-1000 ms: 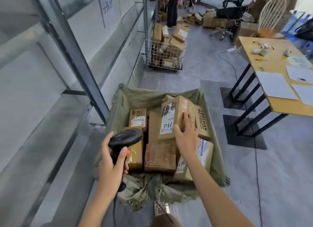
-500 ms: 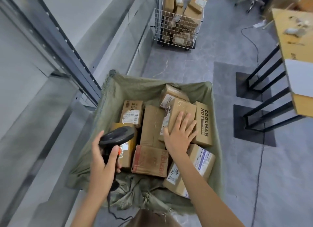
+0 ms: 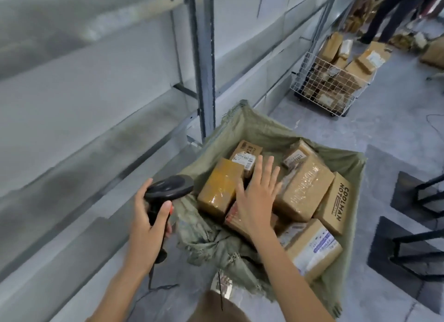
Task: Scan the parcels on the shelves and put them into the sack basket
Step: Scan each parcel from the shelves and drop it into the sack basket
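Left hand [image 3: 146,223] grips the handle of a black handheld barcode scanner [image 3: 168,192], fingers and thumb curled round it, scanner head pointing right toward the sack; a thin dark cable [image 3: 153,283] trails down from the handle to the floor. Right hand [image 3: 257,201] is flat, fingers straight and spread, palm down over the parcels in the sack basket; whether it touches the boxes under it cannot be told. The olive-green woven sack lining the basket [image 3: 264,132] stands on the grey floor just beside the grey metal shelving [image 3: 201,57], its near edge bunched and folded over. Inside lie several brown cardboard parcels packed close together: a yellow-brown tape-wrapped box [image 3: 221,185] at the left just beside the thumb, a small carton with a white barcode label [image 3: 245,153] behind it, a large tape-wrapped brown box [image 3: 305,189] right of the fingers, a carton printed "COOLMAN NOT" [image 3: 336,201] against the right wall of the sack, a reddish-brown box [image 3: 233,219] partly under the palm, and a carton with a white and blue label [image 3: 314,249] at the near right. Farther back along the shelving, a white wire basket cart [image 3: 329,86] holds more cardboard parcels. A person's dark-trousered legs [image 3: 389,12] show at the top right. Shelf boards in view are blurred.
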